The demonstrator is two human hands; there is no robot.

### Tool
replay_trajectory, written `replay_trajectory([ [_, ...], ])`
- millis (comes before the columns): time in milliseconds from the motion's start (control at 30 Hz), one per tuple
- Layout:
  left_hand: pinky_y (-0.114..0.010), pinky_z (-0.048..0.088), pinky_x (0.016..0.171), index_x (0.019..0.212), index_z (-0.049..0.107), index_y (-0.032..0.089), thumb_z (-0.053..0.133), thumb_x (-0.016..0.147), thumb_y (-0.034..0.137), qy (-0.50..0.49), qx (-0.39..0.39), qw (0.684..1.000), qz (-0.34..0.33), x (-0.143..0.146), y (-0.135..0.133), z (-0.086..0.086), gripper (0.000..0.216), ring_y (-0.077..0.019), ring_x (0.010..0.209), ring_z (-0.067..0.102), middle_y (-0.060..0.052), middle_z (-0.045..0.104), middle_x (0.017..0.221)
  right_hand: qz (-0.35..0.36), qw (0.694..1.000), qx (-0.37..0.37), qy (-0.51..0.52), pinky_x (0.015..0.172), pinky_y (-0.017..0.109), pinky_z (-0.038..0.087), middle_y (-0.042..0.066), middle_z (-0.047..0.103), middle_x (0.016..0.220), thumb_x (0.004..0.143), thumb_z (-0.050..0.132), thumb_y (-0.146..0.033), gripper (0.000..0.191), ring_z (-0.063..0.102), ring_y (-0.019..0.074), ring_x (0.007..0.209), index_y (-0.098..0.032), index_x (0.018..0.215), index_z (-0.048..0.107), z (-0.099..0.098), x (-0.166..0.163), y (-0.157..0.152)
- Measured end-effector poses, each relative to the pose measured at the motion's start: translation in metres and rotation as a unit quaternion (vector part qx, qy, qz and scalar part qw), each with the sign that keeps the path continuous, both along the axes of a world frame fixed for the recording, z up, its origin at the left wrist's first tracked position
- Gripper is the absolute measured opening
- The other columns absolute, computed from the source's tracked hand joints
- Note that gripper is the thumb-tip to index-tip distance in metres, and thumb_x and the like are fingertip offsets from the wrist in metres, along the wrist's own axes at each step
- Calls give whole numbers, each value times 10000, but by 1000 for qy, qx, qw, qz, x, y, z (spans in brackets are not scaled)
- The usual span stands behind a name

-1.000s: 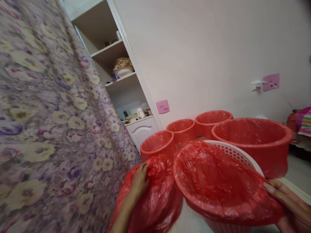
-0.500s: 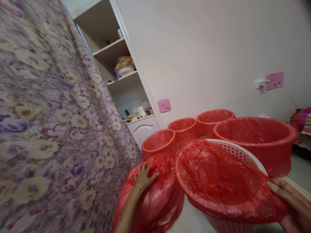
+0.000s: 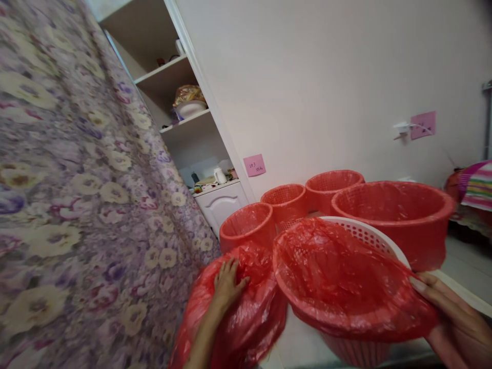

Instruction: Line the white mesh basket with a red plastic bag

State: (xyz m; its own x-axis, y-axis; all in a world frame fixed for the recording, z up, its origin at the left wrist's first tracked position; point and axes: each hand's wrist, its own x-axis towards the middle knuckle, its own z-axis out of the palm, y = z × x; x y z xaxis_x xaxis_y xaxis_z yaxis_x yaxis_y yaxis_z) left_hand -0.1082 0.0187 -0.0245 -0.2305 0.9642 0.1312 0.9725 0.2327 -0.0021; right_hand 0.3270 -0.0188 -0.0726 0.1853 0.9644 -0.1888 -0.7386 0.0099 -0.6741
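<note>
A white mesh basket tilts toward me at lower right, with a red plastic bag stretched over most of its rim and sagging inside. My right hand holds the bag's edge against the basket's right rim. My left hand presses down with spread fingers on the loose bunched part of the red bag, which hangs to the left of the basket.
Several red mesh baskets lined with red bags stand behind, by the wall. A purple floral curtain fills the left. A white shelf unit holds a bowl and small items. Striped cloth lies far right.
My left hand opened its fingers and shifted slightly right on the bunched bag. The view swung a little; my right hand stays on the basket rim.
</note>
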Motion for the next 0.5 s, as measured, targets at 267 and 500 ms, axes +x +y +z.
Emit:
replay_trajectory([
  [267,-552,242,1145,1475,312,101,501,843,401,6,55,998,-22,3,-15,13,725,-344,1446,236,-162,299,1566,15,999,8,43,619,172,604,-36,641,818,467,898,-271,425,598,113,691,-241,794,630,0,3,-3],
  [500,-578,231,1145,1407,423,113,440,872,358,-3,171,984,-54,4,-23,12,588,-361,1429,263,-187,370,1513,20,998,6,54,628,161,596,-43,679,859,460,907,-258,468,624,112,712,-237,854,657,-1,6,-1],
])
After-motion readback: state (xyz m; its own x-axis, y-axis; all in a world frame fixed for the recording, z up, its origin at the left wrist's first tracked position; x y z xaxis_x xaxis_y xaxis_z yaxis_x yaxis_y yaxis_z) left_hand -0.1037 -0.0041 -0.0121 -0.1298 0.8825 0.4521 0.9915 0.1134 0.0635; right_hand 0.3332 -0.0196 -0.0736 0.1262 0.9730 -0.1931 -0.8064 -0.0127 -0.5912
